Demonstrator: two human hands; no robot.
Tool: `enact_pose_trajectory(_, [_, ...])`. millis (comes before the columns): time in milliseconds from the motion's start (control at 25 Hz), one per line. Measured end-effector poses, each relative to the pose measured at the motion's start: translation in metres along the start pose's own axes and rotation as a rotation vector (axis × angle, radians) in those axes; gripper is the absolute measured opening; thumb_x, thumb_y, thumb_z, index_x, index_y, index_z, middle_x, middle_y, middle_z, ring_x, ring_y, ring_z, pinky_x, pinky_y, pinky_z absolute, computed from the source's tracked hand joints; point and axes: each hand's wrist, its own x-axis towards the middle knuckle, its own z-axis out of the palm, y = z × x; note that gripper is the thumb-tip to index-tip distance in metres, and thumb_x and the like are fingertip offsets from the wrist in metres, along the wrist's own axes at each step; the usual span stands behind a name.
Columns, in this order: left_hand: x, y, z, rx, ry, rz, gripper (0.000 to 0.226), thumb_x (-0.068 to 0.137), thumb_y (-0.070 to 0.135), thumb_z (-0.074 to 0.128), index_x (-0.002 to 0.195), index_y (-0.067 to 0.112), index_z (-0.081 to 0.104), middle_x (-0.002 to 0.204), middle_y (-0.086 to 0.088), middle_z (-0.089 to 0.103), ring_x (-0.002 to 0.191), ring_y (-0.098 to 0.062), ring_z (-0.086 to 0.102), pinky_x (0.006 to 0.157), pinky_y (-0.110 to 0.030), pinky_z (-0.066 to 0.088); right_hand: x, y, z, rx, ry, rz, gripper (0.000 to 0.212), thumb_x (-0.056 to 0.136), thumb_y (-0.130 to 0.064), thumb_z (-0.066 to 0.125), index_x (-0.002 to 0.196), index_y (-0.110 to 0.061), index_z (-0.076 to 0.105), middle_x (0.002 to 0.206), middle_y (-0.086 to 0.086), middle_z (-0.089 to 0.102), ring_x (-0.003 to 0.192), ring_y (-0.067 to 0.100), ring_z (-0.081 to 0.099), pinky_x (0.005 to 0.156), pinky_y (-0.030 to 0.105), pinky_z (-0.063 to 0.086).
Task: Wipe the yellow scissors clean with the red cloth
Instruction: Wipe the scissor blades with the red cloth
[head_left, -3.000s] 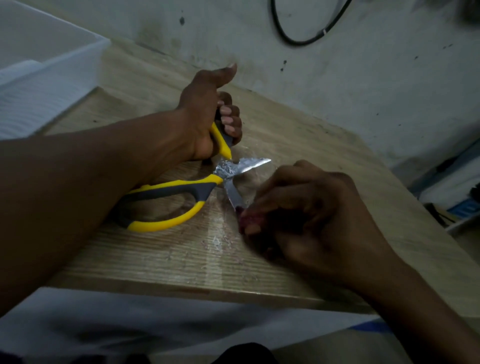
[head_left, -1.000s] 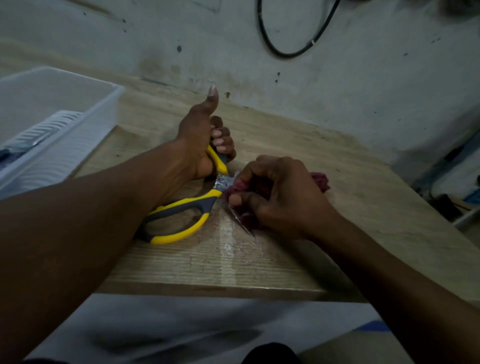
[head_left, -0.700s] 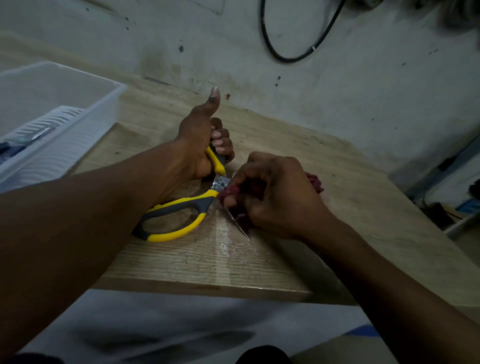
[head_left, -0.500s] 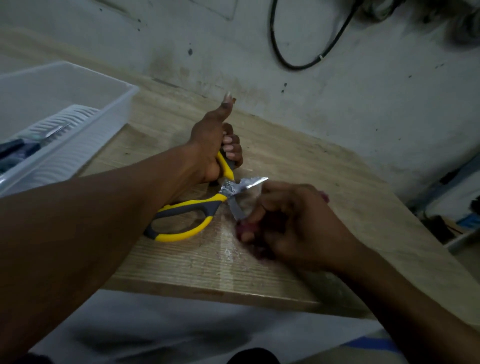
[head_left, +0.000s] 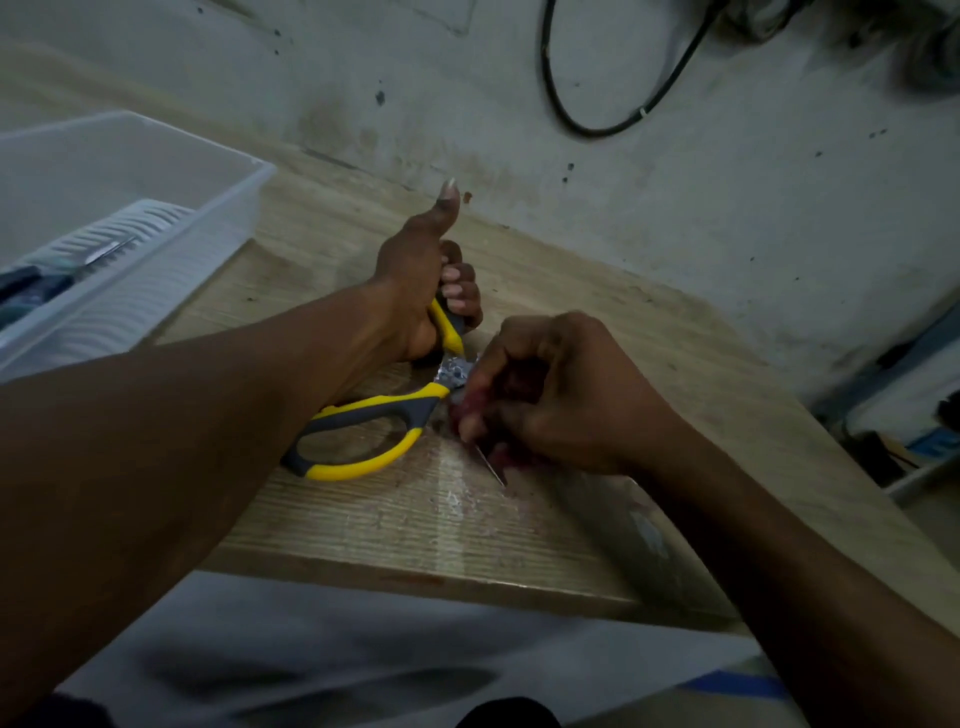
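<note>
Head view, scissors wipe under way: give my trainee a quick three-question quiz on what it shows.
1. True or false: the yellow scissors are spread open.
2. Which hand presses the red cloth onto a blade? A. left hand B. right hand
3. Fill in: the free handle loop rests on the wooden ____.

Key: 1 true. 2 B; the left hand grips the upper handle. 3 table.

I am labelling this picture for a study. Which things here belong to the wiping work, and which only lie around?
Belonging to the job:
yellow scissors, open, upper handle gripped by the left hand
red cloth, pinched around the lower blade by the right hand

Just lying about:
white plastic bin at the left
black cable on the wall
</note>
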Motion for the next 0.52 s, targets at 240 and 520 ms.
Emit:
enact_pose_trajectory(240, [-0.003, 0.001, -0.003, -0.031, -0.008, -0.039, 0.067, 0.090, 0.066, 0.062, 0.057, 0.022, 0.025, 0.047, 0.002, 0.022, 0.036, -0.013, 0.023, 0.038, -0.018, 0.023, -0.041, 0.004, 0.010, 0.013, 0.059, 0.027, 0.021, 0.075, -0.005, 0.090, 0.080, -0.025, 0.084, 0.083, -0.005, 0.071, 0.070, 0.012, 0.072, 0.058, 0.036, 0.060])
enact_pose_trajectory(520, [0.000, 0.001, -0.005, -0.041, 0.003, -0.034, 0.069, 0.090, 0.066, 0.064, 0.054, 0.021, 0.025, 0.047, 0.002, 0.021, 0.037, -0.015, 0.022, 0.041, -0.019, 0.022, -0.009, -0.002, 0.021, 0.001, 0.216, 0.053, 0.016, 0.071, -0.021, 0.094, 0.078, -0.029, 0.082, 0.080, -0.004, 0.071, 0.072, 0.014, 0.067, 0.062, 0.035, 0.057])
